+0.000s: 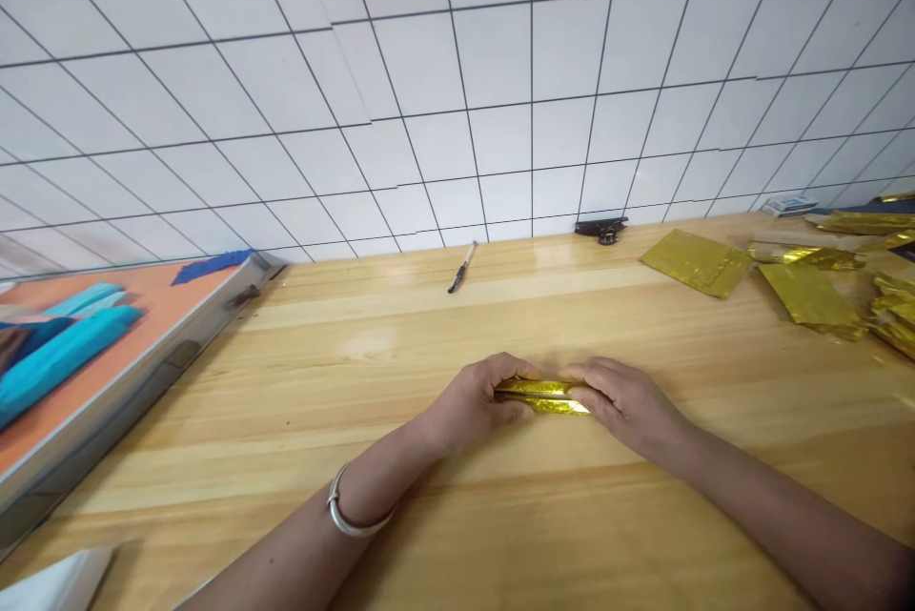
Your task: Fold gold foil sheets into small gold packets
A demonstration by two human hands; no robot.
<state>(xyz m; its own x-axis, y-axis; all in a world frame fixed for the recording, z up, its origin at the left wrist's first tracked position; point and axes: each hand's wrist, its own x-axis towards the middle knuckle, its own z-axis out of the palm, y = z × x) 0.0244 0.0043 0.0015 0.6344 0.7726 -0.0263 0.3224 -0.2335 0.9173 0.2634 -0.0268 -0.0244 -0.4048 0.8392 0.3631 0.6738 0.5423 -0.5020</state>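
A narrow strip of folded gold foil paper (547,397) lies crosswise on the wooden table (343,325), a dark lengthwise gap running along its middle. My left hand (480,401) grips its left end, thumb on the near edge and fingers along the far edge. At the other end my right hand (625,401) pinches the foil paper, with the thumb on top of it. Both ends are partly hidden under my fingers. A silver bangle (350,506) circles my left wrist.
Gold foil sheets (697,262) and crumpled gold pieces (897,311) lie at the right. A pen (462,268) and a black binder clip (601,229) rest near the tiled wall (500,49). An orange-topped surface (153,306) with turquoise rolls (71,358) stands at left.
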